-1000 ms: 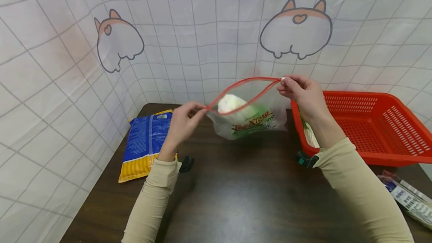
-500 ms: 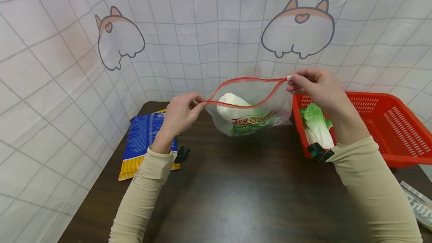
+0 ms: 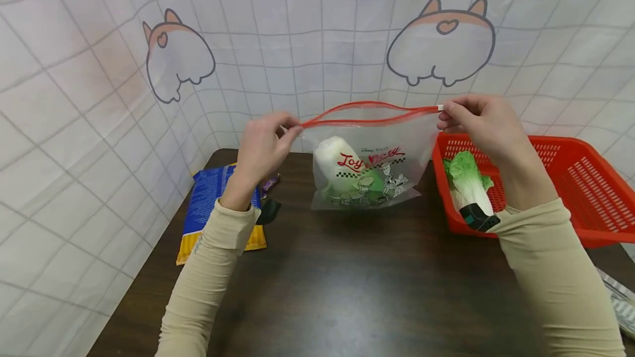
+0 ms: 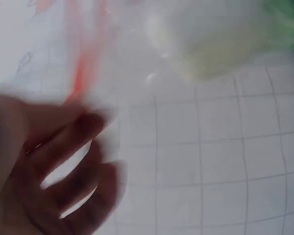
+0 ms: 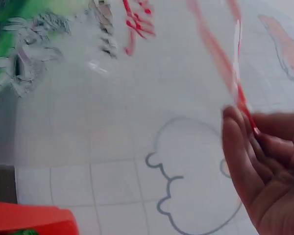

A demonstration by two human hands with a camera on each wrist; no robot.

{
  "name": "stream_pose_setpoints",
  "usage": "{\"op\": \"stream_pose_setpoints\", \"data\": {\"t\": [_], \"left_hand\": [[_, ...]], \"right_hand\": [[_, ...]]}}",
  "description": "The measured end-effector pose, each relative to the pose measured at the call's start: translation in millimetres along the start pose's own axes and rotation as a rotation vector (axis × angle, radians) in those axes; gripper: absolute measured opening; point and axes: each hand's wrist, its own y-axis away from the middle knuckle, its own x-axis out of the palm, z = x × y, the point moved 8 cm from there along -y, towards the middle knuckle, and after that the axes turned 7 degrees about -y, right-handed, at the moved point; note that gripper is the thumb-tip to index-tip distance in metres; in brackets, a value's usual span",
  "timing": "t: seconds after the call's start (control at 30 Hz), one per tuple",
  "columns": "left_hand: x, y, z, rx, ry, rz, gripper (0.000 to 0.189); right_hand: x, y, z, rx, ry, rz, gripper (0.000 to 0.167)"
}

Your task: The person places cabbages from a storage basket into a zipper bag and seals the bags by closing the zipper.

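A clear zip bag [image 3: 416, 142] with a red zip rim and printed cartoon figures hangs upright between my hands. Inside it leans a white and green vegetable [image 3: 333, 157], like a head of cabbage, blurred in the left wrist view. My left hand [image 3: 262, 145] pinches the rim's left corner between thumb and forefinger. At the right corner, by a small white slider, my right hand [image 3: 488, 125] pinches the other end. The rim gapes slightly along the middle. In the right wrist view, the red strip [image 5: 242, 100] runs into the thumb and fingers.
A red basket [image 3: 590, 238] stands on the right with a leafy cabbage [image 3: 468, 180] in its left end. On the left lies a blue and yellow packet [image 3: 210, 200], with a small purple wrapper [image 3: 270, 183] near it. Another package [image 3: 617, 299] lies at the right edge.
Both hands have risen with the bag, the right also moving rightward. The bag's mouth has narrowed and its printed front now faces me. The cabbage in the basket has come into view.
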Motion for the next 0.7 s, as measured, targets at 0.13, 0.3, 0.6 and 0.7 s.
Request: {"op": "stream_pose_setpoints", "data": {"t": [0.13, 0.3, 0.6, 0.7], "left_hand": [[-0.8, 2.3, -0.2, 0.005, -0.018, -0.071, 0.011], [-5.2, 10.2, 4.5, -0.050, -0.085, -0.263, 0.014], [3.5, 12.6, 2.3, -0.017, -0.035, -0.306, 0.013], [13.6, 9.6, 10.3, -0.039, 0.160, -0.138, 0.012]], "right_hand": [[-2.5, 1.0, 0.5, 0.026, 0.048, -0.014, 0.050], [-3.7, 2.0, 3.0, 0.015, 0.038, -0.025, 0.048], [-0.8, 1.8, 0.8, -0.013, 0.047, -0.049, 0.046], [-0.6, 0.2, -2.3, -0.016, 0.005, -0.051, 0.046]]}}
